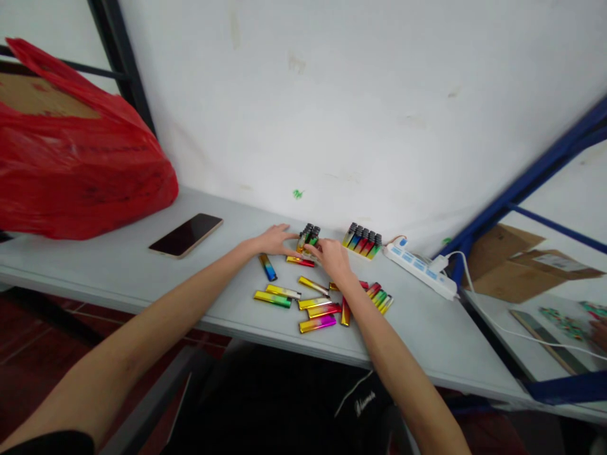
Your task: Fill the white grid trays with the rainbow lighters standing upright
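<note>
The small upright cluster of dark-capped, rainbow-metallic lighters (308, 237) stands near the grey table's (427, 335) back edge, left hand (275, 240) and right hand (332, 256) cupped around it. A nudge could topple it onto the loose lighters (315, 303) (lying toward the front edge).

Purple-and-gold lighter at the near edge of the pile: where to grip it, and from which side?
Take the purple-and-gold lighter across its two long sides near the middle, coming straight down from above. It lies flat on the table, roughly crosswise, closest to the front edge. The neighbours behind it sit close, so one finger probably needs to slip into a narrow gap; the near side is free.
</note>
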Available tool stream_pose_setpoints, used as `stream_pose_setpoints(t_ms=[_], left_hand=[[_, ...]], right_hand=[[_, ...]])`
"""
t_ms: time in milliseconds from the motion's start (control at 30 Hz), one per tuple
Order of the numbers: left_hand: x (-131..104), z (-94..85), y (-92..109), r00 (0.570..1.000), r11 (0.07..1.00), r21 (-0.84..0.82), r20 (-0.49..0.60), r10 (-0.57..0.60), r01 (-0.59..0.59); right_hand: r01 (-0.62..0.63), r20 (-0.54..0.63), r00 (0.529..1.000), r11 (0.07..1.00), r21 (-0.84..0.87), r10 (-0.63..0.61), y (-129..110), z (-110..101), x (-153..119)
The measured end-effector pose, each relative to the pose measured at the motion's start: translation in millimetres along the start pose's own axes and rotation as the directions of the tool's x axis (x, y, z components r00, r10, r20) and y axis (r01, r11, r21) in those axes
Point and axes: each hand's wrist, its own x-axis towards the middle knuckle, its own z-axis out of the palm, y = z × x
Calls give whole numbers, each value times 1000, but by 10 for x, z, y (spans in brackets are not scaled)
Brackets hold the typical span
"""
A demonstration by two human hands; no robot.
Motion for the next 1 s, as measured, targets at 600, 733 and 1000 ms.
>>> stream_pose_setpoints(t_ms=[600,733,1000], left_hand=[[12,-3,-2,1000,999,-44,16,-26,27],[1,-21,15,999,998,-59,20,-32,33],[-30,-53,50,998,997,-61,36,-43,45]], right_hand=[[216,-87,976,932,290,-199,491,-707,-808],[85,101,990,989,117,-97,478,-634,-1505],[-12,88,996,998,60,6,54,-267,-1760]])
